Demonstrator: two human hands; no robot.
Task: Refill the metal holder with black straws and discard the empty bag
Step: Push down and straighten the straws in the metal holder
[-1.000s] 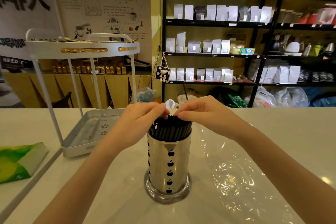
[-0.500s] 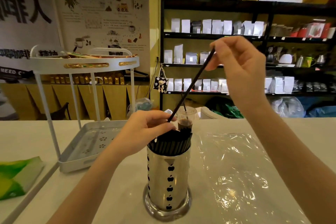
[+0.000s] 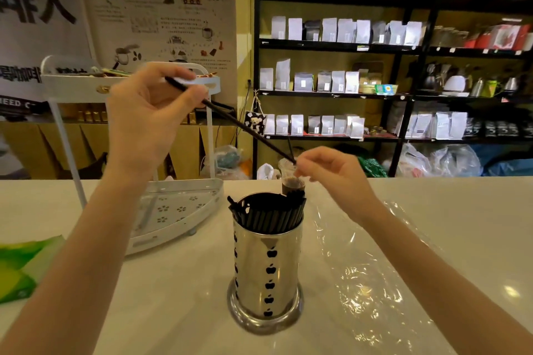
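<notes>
A shiny metal holder (image 3: 266, 274) with black apple cut-outs stands on the white counter, packed with black straws (image 3: 268, 212). One single black straw (image 3: 239, 124) is held in the air above it, slanting down to the right. My left hand (image 3: 150, 115) pinches its upper end, raised high at the left. My right hand (image 3: 331, 179) pinches its lower end, just behind the holder. The empty clear plastic bag (image 3: 372, 282) lies flat on the counter to the right of the holder, under my right forearm.
A white two-tier rack (image 3: 178, 210) stands left of the holder. A plastic cup with dark drink (image 3: 291, 179) sits just behind the holder. A green packet (image 3: 20, 265) lies at the left edge. Black shelves with pouches (image 3: 346, 81) fill the background.
My right hand pulled one straw up out of the holder, then came down. My left hand left the holder's rim and rose to grip the straw's other end.
</notes>
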